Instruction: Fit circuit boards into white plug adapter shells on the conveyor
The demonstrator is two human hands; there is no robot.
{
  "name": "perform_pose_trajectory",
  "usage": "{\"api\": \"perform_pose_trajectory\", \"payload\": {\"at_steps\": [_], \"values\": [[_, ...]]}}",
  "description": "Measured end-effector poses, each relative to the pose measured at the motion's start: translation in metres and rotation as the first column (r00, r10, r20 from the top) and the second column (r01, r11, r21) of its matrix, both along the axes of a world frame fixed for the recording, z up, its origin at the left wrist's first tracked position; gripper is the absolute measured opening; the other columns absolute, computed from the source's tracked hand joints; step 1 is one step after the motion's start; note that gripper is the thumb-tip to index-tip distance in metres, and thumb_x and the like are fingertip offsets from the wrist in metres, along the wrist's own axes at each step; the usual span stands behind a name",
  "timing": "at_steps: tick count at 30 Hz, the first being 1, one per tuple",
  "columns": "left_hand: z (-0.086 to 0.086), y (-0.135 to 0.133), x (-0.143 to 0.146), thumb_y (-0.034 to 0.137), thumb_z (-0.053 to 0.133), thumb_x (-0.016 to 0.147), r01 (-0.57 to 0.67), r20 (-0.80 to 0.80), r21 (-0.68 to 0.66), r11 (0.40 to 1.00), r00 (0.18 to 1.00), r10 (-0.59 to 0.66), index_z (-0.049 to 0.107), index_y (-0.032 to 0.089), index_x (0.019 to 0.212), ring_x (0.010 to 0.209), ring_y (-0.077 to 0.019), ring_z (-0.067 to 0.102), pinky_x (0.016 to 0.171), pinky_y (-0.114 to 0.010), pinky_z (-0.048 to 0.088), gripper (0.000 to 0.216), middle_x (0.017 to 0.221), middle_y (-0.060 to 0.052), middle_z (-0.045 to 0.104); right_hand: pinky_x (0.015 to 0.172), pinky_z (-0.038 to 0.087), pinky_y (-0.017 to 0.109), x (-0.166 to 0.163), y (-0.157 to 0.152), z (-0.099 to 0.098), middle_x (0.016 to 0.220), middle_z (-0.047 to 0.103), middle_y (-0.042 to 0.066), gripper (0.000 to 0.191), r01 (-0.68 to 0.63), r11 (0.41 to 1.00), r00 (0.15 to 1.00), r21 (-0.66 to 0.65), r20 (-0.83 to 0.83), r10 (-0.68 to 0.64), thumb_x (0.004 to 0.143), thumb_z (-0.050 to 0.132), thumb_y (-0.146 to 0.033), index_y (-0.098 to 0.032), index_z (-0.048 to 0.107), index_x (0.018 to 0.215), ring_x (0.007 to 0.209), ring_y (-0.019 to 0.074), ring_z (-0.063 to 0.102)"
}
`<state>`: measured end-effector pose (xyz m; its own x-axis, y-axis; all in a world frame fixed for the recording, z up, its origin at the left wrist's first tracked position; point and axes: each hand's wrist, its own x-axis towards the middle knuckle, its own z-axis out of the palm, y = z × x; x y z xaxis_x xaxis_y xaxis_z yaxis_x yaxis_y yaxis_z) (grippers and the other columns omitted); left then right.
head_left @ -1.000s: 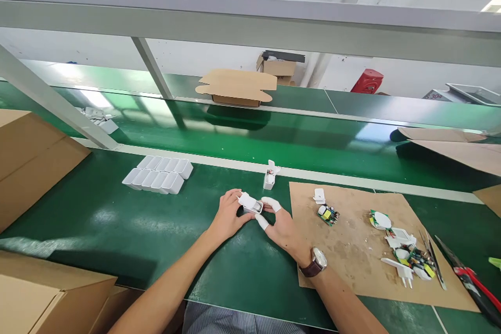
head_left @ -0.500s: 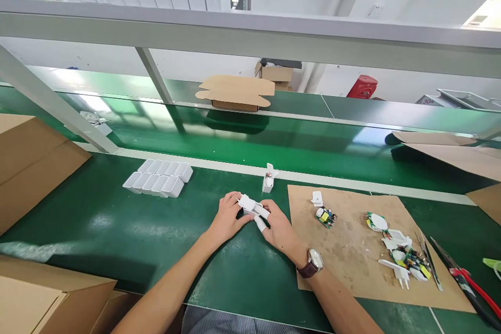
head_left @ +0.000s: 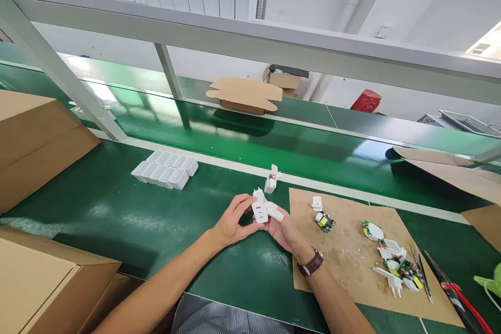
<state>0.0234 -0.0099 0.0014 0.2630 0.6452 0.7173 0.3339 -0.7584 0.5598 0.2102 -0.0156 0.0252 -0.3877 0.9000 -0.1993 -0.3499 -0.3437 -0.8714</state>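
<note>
Between my hands is a white plug-in charger (head_left: 260,209), stood up so that its port face, with one red slot, shows; its pins point up and away. My left hand (head_left: 235,222) grips its left side with thumb and fingers. Closed on the right side, my right hand (head_left: 282,229) wears white finger covers and has a watch at the wrist. Just beyond the hands, an opened white charger casing (head_left: 271,181) with wires inside stands near the bench's back strip. Several white casing shells (head_left: 164,169) sit in two rows to the left.
On the right, a brown cardboard sheet (head_left: 332,266) bears a circuit board (head_left: 324,222), more boards and white parts (head_left: 395,258), tweezers (head_left: 425,276) and red-handled pliers (head_left: 456,289). Cardboard boxes (head_left: 43,146) flank the left. A metal frame bar (head_left: 235,39) crosses above the bench.
The charger has turned from lying flat to upright, its port face now visible. My right hand has rolled palm-up. The head view has shifted and tilted slightly.
</note>
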Motion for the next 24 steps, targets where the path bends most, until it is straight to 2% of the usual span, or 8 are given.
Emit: {"api": "perform_pose_trajectory", "payload": {"at_steps": [4,9,13,19,21,24], "values": [[0.0016,0.0004,-0.0003,0.040,0.072,0.092,-0.023,-0.014,0.046,0.999,1.000,0.023,0.042,0.024,0.151,0.096,-0.0222,0.065,0.075,-0.036,0.063,0.068,0.119,-0.012,0.056,0.090,0.059,0.050,-0.0007,-0.0016,-0.0001,0.109,0.076,0.011,0.045,-0.064,0.996,0.997,-0.061,-0.039,0.062,0.086,0.068,-0.052,-0.020,0.067,0.118,0.098,0.0286,0.073],[0.0007,-0.0005,-0.0003,0.043,0.071,0.091,-0.045,-0.056,-0.006,0.999,0.997,0.044,0.044,0.024,0.151,0.100,-0.0238,0.066,0.080,-0.036,0.063,0.068,0.118,-0.012,0.056,0.090,0.059,0.050,0.0002,-0.0020,-0.0016,0.107,0.076,0.012,0.047,-0.082,0.993,0.997,-0.082,-0.001,0.082,0.087,0.066,-0.057,-0.019,0.065,0.115,0.099,0.0287,0.073],[-0.0006,0.0000,0.0002,0.041,0.071,0.091,-0.048,-0.069,-0.017,0.999,0.997,0.047,0.044,0.023,0.150,0.101,-0.0246,0.066,0.079,-0.036,0.063,0.067,0.117,-0.012,0.056,0.091,0.059,0.050,0.0008,-0.0016,-0.0048,0.097,0.077,0.011,0.047,-0.111,0.988,0.993,-0.106,-0.043,0.107,0.087,0.067,-0.056,-0.018,0.067,0.114,0.090,0.0268,0.074],[-0.0028,0.0010,-0.0010,0.040,0.073,0.089,-0.052,-0.072,-0.068,0.996,0.996,0.047,0.047,0.021,0.148,0.102,-0.0265,0.067,0.081,-0.038,0.063,0.067,0.118,-0.014,0.058,0.089,0.061,0.052,-0.0001,-0.0014,-0.0090,0.096,0.076,0.010,0.049,-0.141,0.984,0.990,-0.106,-0.042,0.137,0.089,0.065,-0.059,-0.017,0.068,0.115,0.084,0.0251,0.074],[-0.0011,0.0005,-0.0015,0.036,0.071,0.090,-0.037,-0.068,-0.073,0.997,0.997,0.032,0.046,0.021,0.148,0.106,-0.0271,0.066,0.085,-0.040,0.062,0.065,0.121,-0.014,0.059,0.090,0.060,0.053,-0.0007,-0.0013,-0.0085,0.095,0.077,0.010,0.048,-0.118,0.989,0.993,-0.088,-0.012,0.117,0.090,0.065,-0.059,-0.017,0.068,0.114,0.088,0.0267,0.075],[0.0025,0.0001,-0.0014,0.028,0.066,0.091,-0.074,-0.073,-0.067,0.995,0.995,0.069,0.040,0.020,0.150,0.115,-0.0292,0.063,0.096,-0.045,0.057,0.065,0.127,-0.016,0.060,0.093,0.060,0.053,-0.0007,-0.0006,-0.0078,0.104,0.077,0.010,0.046,0.019,1.000,0.997,0.013,0.077,-0.020,0.086,0.072,-0.058,-0.020,0.070,0.112,0.098,0.0289,0.074]]}}
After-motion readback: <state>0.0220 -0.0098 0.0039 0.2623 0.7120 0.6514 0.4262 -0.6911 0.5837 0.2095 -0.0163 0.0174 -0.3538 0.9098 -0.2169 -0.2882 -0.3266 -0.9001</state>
